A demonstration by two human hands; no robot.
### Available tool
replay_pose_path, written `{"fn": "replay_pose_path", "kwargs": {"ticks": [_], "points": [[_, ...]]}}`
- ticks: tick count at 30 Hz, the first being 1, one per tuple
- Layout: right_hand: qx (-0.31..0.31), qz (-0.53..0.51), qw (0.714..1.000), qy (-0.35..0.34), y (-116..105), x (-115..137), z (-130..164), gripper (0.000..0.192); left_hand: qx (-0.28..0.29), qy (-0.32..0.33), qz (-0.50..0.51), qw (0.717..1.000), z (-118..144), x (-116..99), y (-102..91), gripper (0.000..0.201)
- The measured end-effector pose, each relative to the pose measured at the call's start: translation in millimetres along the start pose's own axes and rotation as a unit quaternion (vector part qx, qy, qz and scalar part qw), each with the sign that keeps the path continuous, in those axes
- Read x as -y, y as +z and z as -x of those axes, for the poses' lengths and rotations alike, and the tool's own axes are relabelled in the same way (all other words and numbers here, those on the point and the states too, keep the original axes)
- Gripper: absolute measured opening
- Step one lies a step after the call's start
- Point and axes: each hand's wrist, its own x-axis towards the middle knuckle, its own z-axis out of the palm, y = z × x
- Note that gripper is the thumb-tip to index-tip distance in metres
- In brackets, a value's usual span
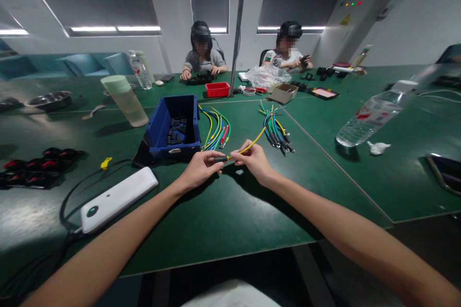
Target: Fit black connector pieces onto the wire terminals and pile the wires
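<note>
A yellow wire (pixel 252 145) is held just above the green table (pixel 223 220), stretched between two hands that meet at the middle of the view. The left hand (pixel 201 169) pinches a short black sleeve (pixel 221 159) at the wire's near end, fingers closed on it. The right hand (pixel 254 159) is touching it from the other side, fingers closed around the yellow wire just beside the sleeve. Beyond the right fingertips the wire runs up into a bundle of coloured wires (pixel 275 129). Beyond the left fingertips lie more coloured wires (pixel 216 132) and a blue bin (pixel 175 127) (small black parts inside). Well left of the left hand rests a white device (pixel 118 199) with a black cable. Two other people sit at the far side of the table.
</note>
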Motion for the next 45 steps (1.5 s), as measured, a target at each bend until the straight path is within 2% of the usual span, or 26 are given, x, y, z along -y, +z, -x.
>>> {"fn": "replay_pose_path", "kwargs": {"ticks": [18, 35, 45], "points": [[-0.001, 0.002, 1.0, -0.005, 0.7, -0.8, 0.8, 0.039, -0.013, 0.002, -0.003, 1.0, 1.1, -1.1, 1.3, 0.037], [-0.009, 0.004, 1.0, -0.005, 2.5, -0.1, 1.1, 0.042, 0.0, -0.014, -0.004, 1.0, 1.2, -5.3, 1.8, 0.041], [-0.007, 0.004, 1.0, -0.009, 0.0, -2.2, -0.3, 0.04, 0.022, -0.004, 0.018, 1.0, 0.5, -6.5, -4.6, 0.041]]}}
